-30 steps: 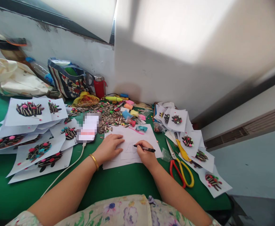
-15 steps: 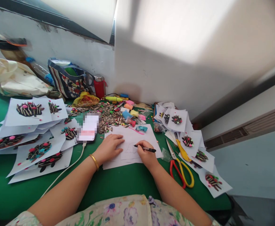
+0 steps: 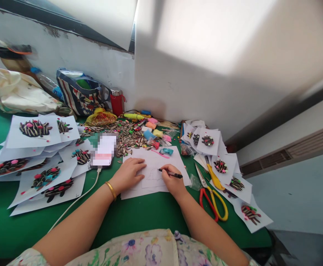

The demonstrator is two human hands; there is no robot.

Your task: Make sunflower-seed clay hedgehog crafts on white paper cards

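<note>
R hand (image 3: pixel 174 181) has fingers clamped on blk pen (image 3: pixel 176 175), tip at the line drawing (image 3: pixel 152 174) on white paper (image 3: pixel 150 186), approx mid-bench (image 3: pixel 155 214). L hand (image 3: pixel 128 174) lies palm-down on same paper, drawing's 9 o'clock, thumb & fingers apart. Around paper: phone (image 3: pixel 103 150) w/ wht cable (image 3: pixel 89 189) at 10, screen pixelated; sunflower seeds (image 3: pixel 130 136) at 11; colored clay packs (image 3: pixel 149 134) at 12; seed-collage cards (image 3: pixel 231 169) at 2–3; scissors (image 3: pixel 201 178) w/ red & yellow handles at 4; more seed-collage sheets (image 3: pixel 56 187) at 9.
</note>
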